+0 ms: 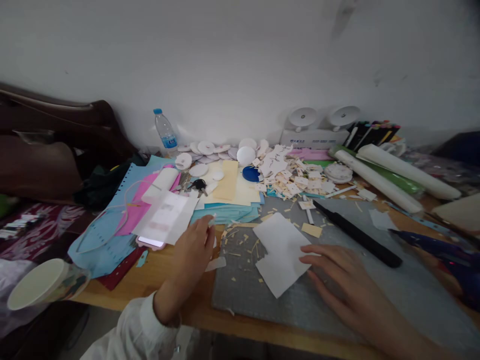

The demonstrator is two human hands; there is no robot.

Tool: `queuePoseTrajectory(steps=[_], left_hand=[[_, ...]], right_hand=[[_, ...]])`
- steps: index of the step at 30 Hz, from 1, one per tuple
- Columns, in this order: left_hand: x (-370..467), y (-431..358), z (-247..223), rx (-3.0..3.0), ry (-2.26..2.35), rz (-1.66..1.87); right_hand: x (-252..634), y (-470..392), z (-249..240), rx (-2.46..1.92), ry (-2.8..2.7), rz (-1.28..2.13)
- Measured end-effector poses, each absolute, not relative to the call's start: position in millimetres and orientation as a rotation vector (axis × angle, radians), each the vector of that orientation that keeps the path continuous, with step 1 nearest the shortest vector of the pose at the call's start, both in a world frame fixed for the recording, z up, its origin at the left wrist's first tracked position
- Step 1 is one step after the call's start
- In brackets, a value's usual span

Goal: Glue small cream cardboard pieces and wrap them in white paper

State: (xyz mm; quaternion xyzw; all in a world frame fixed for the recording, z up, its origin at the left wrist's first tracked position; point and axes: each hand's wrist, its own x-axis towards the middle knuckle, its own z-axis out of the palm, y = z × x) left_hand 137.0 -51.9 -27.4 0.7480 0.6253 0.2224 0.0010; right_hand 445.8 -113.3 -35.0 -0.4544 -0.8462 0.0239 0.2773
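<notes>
My left hand (pixel 193 252) hovers over the wooden table edge beside the cutting mat, its fingers bent together. A small white piece (pixel 214 217) shows at the fingertips; its kind is too small to make out. Over the grey mat (pixel 240 292), my right hand (pixel 343 275) has its fingers apart, their tips at the right edge of a white paper (pixel 283 255). The paper lies on the mat with a notch in its left side. Thin scraps are scattered left of it. A black cutter-like tool (pixel 360 235) lies beyond the right hand.
A dark blue glue gun (pixel 442 250) lies at right. Behind are a pile of small cream cut pieces (pixel 292 182), white discs (pixel 206 147), rolled sheets (pixel 378 182) and a water bottle (pixel 165 130). A lit phone (pixel 152 242) sits under paper at left, near a paper cup (pixel 41 285).
</notes>
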Motion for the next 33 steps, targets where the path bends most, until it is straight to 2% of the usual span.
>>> queuePoseTrajectory(steps=[5, 11, 20, 28, 33], left_hand=[[147, -61, -29, 2.513, 1.702, 0.869], [163, -96, -33, 2.533, 1.353, 0.638], [160, -112, -38, 2.432, 1.319, 0.689], [155, -120, -41, 2.288, 1.386, 0.865], [161, -118, -37, 2.275, 1.399, 0.944]], right_hand=[[439, -112, -56, -1.297, -2.359, 0.071], [429, -107, -66, -1.282, -2.355, 0.175], [433, -108, -55, -1.209, -2.375, 0.325], [430, -118, -63, -1.192, -2.413, 0.118], [431, -106, -56, -1.232, -2.182, 0.174]])
